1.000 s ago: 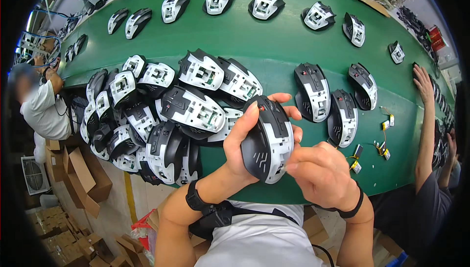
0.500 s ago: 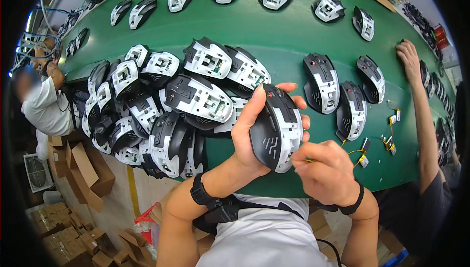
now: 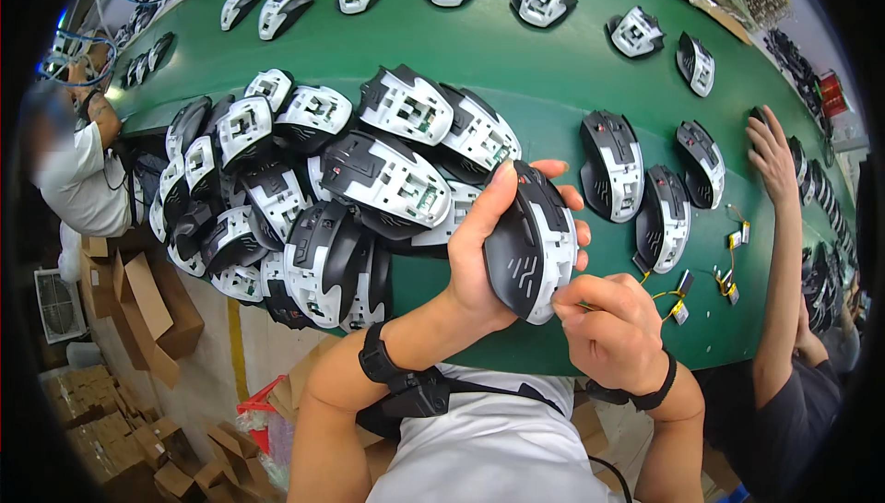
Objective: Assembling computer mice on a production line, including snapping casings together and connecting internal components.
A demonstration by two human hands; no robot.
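My left hand [image 3: 472, 272] is wrapped round a black and white computer mouse [image 3: 525, 249], its thumb and fingertips gripping the two sides. White frame and small openings show along the right of the mouse's top. At its lower end my right hand [image 3: 610, 326] is closed in a pinch; a bit of thin yellowish wire shows at the fingertips, and the rest is hidden. Beyond the right hand lie several small batteries [image 3: 680, 314] with yellow wires. Three more mice, one of them a black and white mouse [image 3: 613, 166], stand just past them on the green table [image 3: 442, 342].
A heap of similar mice [image 3: 387, 176] fills the table on my left. Along the far side runs a spaced row of mice [image 3: 544, 0]. A co-worker's arm [image 3: 779, 171] reaches in from the right; another person [image 3: 78, 171] sits at the left. Cardboard boxes [image 3: 152, 305] stand on the floor.
The whole view has shifted slightly. My hands keep nearly the same grip and pinch on the mouse. At the right, the co-worker's hand has turned, with its fingers more spread.
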